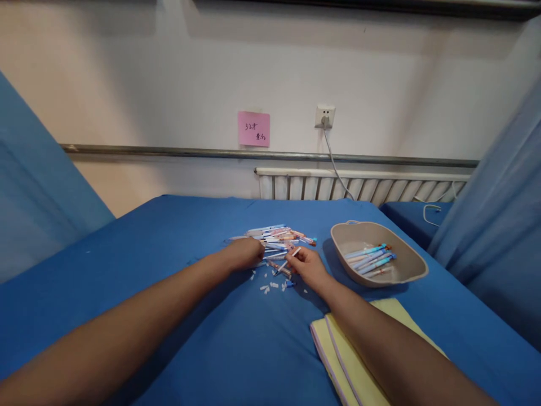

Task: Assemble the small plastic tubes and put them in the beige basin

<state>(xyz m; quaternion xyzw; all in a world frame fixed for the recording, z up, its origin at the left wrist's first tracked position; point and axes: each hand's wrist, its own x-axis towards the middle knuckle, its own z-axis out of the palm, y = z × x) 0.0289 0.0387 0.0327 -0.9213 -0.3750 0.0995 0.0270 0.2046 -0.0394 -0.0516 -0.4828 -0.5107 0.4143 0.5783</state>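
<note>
A loose pile of pens and pen parts lies on the blue cloth, mostly light blue, white and orange. At its near left side is my left hand, fingers curled together; whatever they grip is hidden. My right hand, at the pile's right side, pinches a slim white pen refill, which slants with its dark tip down to the left. Below the hands are scattered small white pieces and a small blue part.
To the right stands a beige basin with several pens in it. A folded yellow towel lies under my right forearm. Behind the blue-covered bed are a radiator and a plugged-in cable. Blue curtains hang at both sides.
</note>
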